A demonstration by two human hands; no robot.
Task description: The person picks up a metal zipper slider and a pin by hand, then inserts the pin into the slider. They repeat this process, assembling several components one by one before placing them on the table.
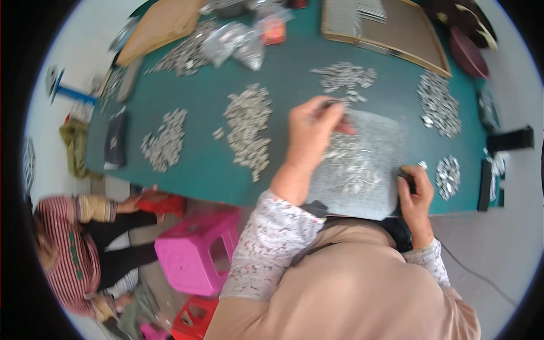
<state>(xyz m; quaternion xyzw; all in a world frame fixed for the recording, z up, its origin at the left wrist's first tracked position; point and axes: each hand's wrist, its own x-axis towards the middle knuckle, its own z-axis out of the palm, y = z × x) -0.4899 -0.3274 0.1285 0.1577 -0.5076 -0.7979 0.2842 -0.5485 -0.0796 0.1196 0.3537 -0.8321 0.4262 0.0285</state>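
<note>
A grey rectangular sheet (pixel 382 133) lies at the table's near edge, with thin silvery metal pieces (pixel 360 175) scattered over its middle. My left hand (pixel 317 124) is above the sheet's far left corner, fingers drawn together. Something dark shows at its fingertips; whether it is held or worn I cannot tell. Beside the sheet's right edge, my right hand (pixel 419 198) is closed, thumb and fingers bent together around a dark spot that I cannot make out. Just beyond my left hand spreads a pile of small metal parts (pixel 345 76).
More metal-part piles lie left (pixel 249 130) and right (pixel 439 105) on the green table (pixel 294 73). Plastic bags (pixel 235 42) and a shallow framed tray (pixel 396 42) are at the back. A pink stool (pixel 192 249) and another person (pixel 73 243) are at left.
</note>
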